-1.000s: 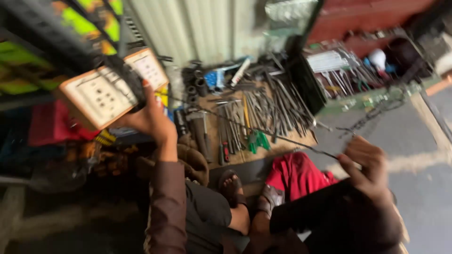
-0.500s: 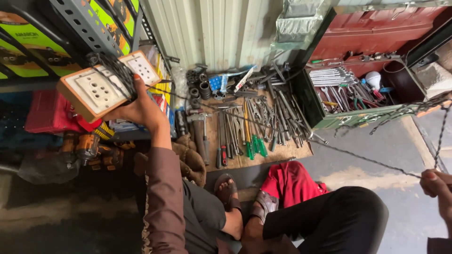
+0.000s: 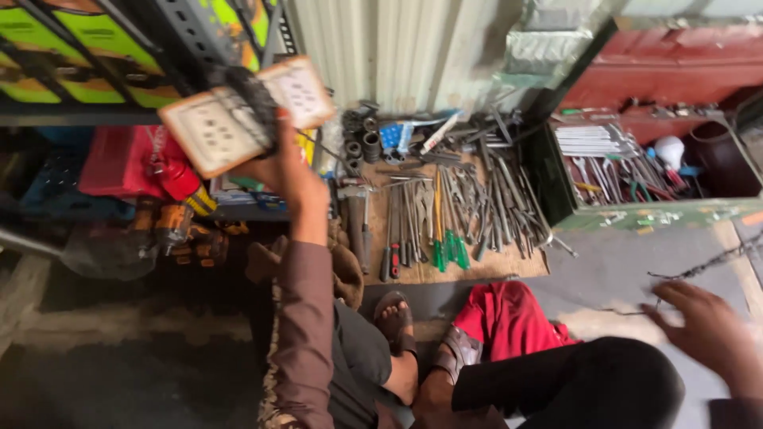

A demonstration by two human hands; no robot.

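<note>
My left hand (image 3: 290, 171) is raised and shut on a wooden socket board (image 3: 208, 131) with white sockets and a black cord (image 3: 250, 95) wound round its middle. It holds the board up in front of a metal shelf. My right hand (image 3: 711, 334) hovers low at the right edge, blurred, with its fingers spread and nothing clearly in them. A thin dark wire (image 3: 707, 264) runs over the grey floor just beyond its fingertips. I sit on the floor with my sandalled feet (image 3: 397, 318) crossed between the hands.
Several pliers, screwdrivers and spanners (image 3: 445, 206) lie on a wooden board ahead. An open green toolbox (image 3: 612, 218) with spanners stands at right. A red cloth (image 3: 509, 318) lies by my knee. Yellow-green boxes (image 3: 87, 56) fill the shelf, with a red power tool (image 3: 171, 175) below.
The socket board has swung right and closer to the middle. My right hand came back in from the right edge and its fingers have opened near the wire.
</note>
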